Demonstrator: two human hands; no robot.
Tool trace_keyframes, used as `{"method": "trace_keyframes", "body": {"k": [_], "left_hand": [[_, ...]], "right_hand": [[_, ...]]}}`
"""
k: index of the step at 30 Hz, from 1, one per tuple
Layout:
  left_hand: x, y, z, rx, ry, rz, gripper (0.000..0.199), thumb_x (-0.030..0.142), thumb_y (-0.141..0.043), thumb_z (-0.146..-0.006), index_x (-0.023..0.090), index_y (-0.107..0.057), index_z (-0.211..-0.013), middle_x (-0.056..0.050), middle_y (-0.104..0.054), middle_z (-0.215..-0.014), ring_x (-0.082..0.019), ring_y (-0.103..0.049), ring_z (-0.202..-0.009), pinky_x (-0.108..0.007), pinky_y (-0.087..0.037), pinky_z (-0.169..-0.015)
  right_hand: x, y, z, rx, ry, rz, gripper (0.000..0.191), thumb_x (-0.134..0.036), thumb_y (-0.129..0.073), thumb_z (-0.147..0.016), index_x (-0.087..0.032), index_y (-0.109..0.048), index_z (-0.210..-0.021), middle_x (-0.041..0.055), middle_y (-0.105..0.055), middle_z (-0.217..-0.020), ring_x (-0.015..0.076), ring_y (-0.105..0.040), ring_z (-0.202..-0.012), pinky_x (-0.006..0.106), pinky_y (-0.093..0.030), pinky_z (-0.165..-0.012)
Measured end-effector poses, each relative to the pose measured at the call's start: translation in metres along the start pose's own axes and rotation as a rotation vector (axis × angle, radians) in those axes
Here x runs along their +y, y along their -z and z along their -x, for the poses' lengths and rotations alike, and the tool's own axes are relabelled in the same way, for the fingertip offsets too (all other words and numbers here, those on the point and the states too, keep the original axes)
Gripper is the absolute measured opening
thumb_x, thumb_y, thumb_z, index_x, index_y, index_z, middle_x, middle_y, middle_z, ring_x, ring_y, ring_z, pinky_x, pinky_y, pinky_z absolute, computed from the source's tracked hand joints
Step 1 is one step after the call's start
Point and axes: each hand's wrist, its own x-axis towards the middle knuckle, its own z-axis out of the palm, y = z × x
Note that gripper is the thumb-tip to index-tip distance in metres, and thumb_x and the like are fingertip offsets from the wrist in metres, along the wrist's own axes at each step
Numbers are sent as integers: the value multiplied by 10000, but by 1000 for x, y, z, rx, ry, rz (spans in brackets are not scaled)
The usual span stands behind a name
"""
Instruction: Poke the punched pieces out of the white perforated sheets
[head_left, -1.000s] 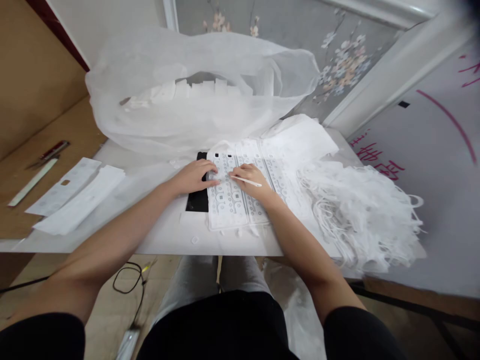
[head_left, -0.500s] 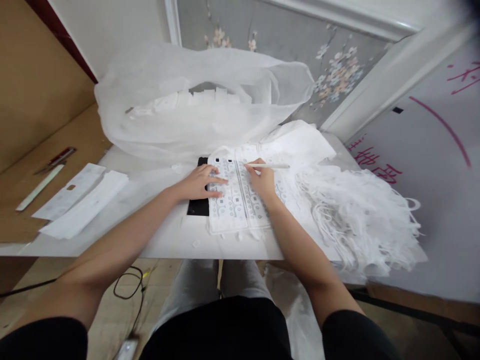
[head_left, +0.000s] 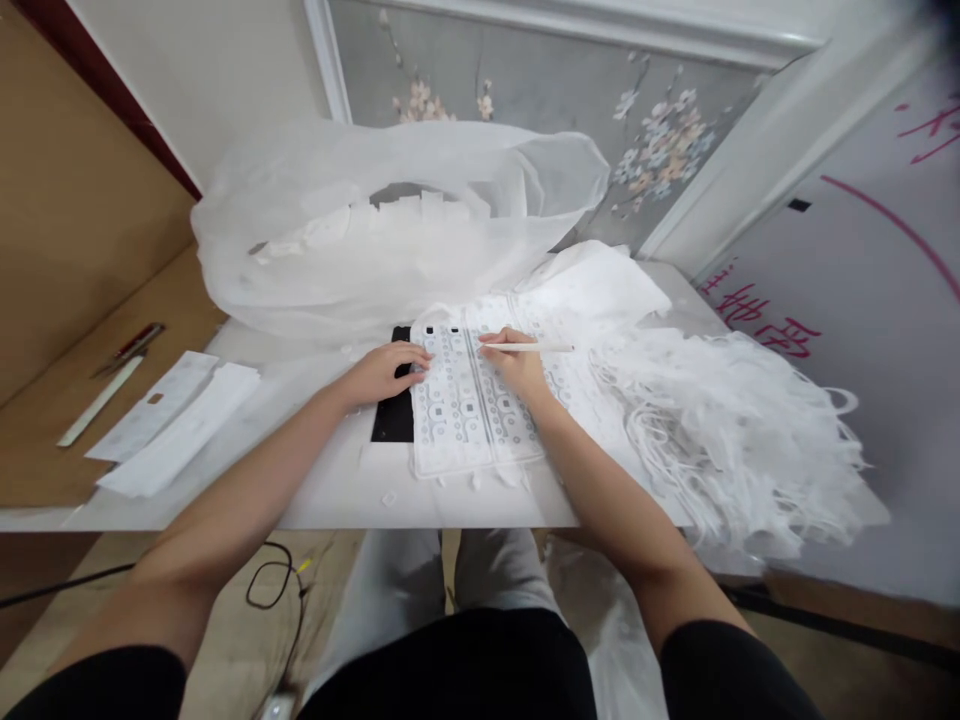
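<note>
A white sheet [head_left: 442, 455], printed with grey rings, small squares and curved shapes, lies flat on the table. My right hand [head_left: 517, 365] is closed around a slim white pen [head_left: 551, 348], its working end over the middle of the sheet and its back end pointing right. At the sheet's left edge rests my left hand [head_left: 386, 373], fingers extended and thumb a little apart, with the fingertips on the edge. Beneath that hand, a black board [head_left: 391, 418] shows beside the sheet. What the pen's tip touches is too small to make out.
Right of the sheet is a heap of white strips and scraps [head_left: 735, 440]. A large translucent bag [head_left: 300, 280] with white pieces stands behind. On the left lie cut white sheets [head_left: 180, 430], a pale strip [head_left: 101, 400] and a red cutter [head_left: 139, 342]. A cable [head_left: 270, 580] loops on the floor.
My left hand has drawn back leftward from the sheet to its edge, its spread fingers coming closer together. My right hand keeps the pen, now lying at a slightly different slant. The view has shifted slightly.
</note>
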Motion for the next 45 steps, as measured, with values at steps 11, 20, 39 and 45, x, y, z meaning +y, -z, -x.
{"method": "trace_keyframes", "body": {"k": [11,20,39,45], "left_hand": [[3,-3,-13,-9,37,-128,246,352,-527,-963,252,-746,-1014,-27,-731,-1167,-232,-656,-1094,-383,-494,-976],[-6,9,-8,24,158,292,339,404,-728,-815,227,-729,-1104,-63,-725,-1175,-254,-659,-1122,-415,-480,-1036],[-18,4,-6,93,98,383,267,270,-648,-819,205,-718,-1069,-60,-713,-1167,-261,-638,-1144,-419,-443,-1075],[-17,4,-5,100,89,397,312,196,-599,-818,194,-716,-1108,-59,-712,-1197,-243,-639,-1155,-407,-447,-1076]], "right_hand": [[-4,-14,3,-83,-8,55,168,-340,-681,-757,-188,-620,-722,57,-735,-953,198,-662,-915,331,-482,-860],[-20,-11,9,-25,-34,104,377,-543,-509,-942,-198,-625,-841,-38,-493,-623,117,-463,-595,238,-384,-600],[-63,-68,-49,-728,-443,669,184,-236,-717,-717,-162,-551,-691,-19,-495,-563,109,-454,-499,259,-313,-481],[-61,-67,-53,-789,-474,679,250,-252,-708,-710,-174,-494,-608,-37,-424,-474,92,-393,-447,251,-288,-449]]}}
